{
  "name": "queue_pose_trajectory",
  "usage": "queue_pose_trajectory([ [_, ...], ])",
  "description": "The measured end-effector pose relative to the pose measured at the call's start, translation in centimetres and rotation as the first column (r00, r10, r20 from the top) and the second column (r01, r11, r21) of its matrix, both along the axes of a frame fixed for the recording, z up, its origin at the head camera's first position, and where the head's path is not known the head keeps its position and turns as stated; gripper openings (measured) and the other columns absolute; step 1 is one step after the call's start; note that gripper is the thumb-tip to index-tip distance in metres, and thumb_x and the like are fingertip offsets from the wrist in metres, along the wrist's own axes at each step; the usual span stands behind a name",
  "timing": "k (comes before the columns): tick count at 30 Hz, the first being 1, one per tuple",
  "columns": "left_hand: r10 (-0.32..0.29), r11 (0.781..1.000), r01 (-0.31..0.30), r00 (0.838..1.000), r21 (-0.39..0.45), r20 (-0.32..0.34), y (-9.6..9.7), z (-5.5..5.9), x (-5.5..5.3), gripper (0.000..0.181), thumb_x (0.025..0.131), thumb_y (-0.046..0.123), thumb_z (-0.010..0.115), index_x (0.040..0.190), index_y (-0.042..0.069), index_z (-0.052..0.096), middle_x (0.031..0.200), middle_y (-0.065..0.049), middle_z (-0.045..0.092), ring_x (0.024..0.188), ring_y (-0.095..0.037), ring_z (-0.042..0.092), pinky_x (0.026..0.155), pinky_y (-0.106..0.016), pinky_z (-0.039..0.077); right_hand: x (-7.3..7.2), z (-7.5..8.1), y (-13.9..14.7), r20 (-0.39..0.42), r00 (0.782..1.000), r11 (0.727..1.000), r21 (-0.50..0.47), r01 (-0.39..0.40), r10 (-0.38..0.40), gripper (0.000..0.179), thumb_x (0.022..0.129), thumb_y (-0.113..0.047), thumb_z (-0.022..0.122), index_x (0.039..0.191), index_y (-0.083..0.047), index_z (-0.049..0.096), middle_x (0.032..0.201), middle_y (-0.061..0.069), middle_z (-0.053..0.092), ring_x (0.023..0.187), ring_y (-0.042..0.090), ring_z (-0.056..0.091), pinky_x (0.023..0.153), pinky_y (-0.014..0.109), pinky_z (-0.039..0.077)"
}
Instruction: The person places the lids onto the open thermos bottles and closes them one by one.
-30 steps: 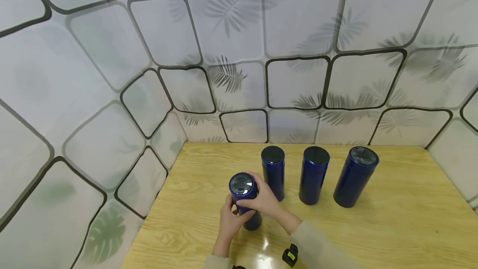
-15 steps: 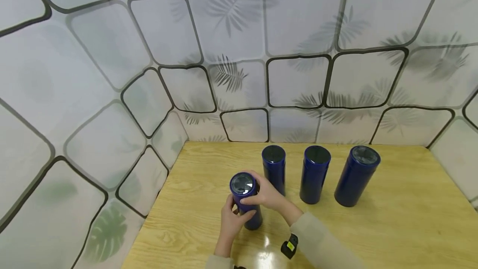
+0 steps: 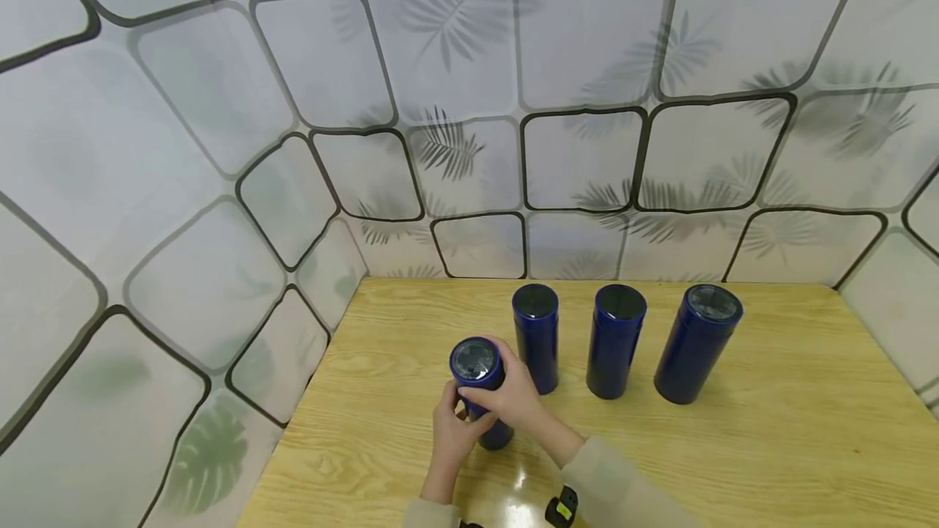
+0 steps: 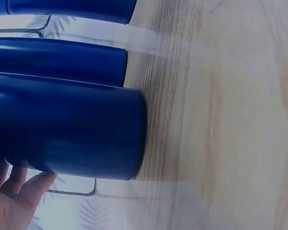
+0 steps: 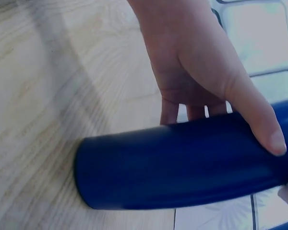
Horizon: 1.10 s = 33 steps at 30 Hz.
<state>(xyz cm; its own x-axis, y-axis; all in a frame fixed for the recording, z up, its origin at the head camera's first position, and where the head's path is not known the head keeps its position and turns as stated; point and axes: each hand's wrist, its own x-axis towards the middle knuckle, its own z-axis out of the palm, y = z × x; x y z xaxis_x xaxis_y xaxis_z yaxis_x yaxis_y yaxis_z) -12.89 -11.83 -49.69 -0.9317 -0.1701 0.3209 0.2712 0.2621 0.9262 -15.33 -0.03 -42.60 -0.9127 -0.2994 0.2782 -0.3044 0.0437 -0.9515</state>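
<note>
A tall dark blue canister [image 3: 473,359] with a shiny, clear-looking round top stands on the wooden table at the front left of a group. My left hand [image 3: 453,434] grips its body from the left, and the fingertips show against its side in the left wrist view. Higher up, my right hand [image 3: 524,398] holds it from the right, the thumb lying across the front just under the top. In the right wrist view that thumb [image 5: 266,127] presses the blue wall, while the other fingers reach behind and are partly hidden.
Three similar blue canisters stand in a row behind and to the right: a near one [image 3: 538,341], a middle one [image 3: 616,345] and a right one [image 3: 697,349]. The wooden table [image 3: 792,438] meets patterned walls at the back and left.
My right thumb has shifted slightly around the canister, right and then back left, and the glints on the round top differ. The left hand and the other canisters keep their places.
</note>
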Motion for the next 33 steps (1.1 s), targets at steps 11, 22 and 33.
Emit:
queue_pose_trajectory([
  [11, -0.009, 1.000, 0.010, 1.000, 0.013, -0.020, 0.2, 0.0, 0.0, 0.044, 0.064, 0.002, 0.075, 0.103, 0.002, 0.054, 0.096, -0.008, 0.058, 0.086, -0.014, 0.052, 0.066, -0.041, 0.048, -1.3, -3.7, -0.1, -0.033, 0.999, 1.000, -0.007, -0.001, 0.001, 0.072, 0.073, -0.011, 0.073, 0.132, -0.004, 0.031, 0.124, 0.014, 0.045, 0.111, 0.028, 0.044, 0.090, 0.047, 0.034],
  [22, 0.035, 0.999, -0.035, 0.999, 0.029, -0.007, -0.1, 0.3, -1.7, 0.048, 0.064, 0.001, 0.076, 0.106, -0.005, 0.052, 0.095, -0.015, 0.059, 0.087, -0.022, 0.053, 0.068, -0.039, 0.047, 0.3, -6.8, 2.6, 0.036, 0.997, 0.995, -0.075, -0.060, 0.063, 0.053, 0.087, -0.001, 0.053, 0.131, 0.009, 0.025, 0.133, 0.029, 0.028, 0.123, 0.042, 0.024, 0.096, 0.056, 0.019],
  [33, 0.037, 0.999, -0.037, 0.999, 0.035, 0.011, -1.6, 0.2, -5.3, 0.049, 0.068, 0.003, 0.074, 0.109, -0.007, 0.050, 0.097, -0.019, 0.057, 0.089, -0.028, 0.052, 0.070, -0.042, 0.045, 1.8, -8.8, 5.5, 0.131, 0.990, 0.996, -0.071, 0.054, -0.044, 0.044, 0.088, 0.003, 0.048, 0.127, 0.011, 0.029, 0.124, 0.032, 0.036, 0.115, 0.044, 0.034, 0.090, 0.032, 0.036],
])
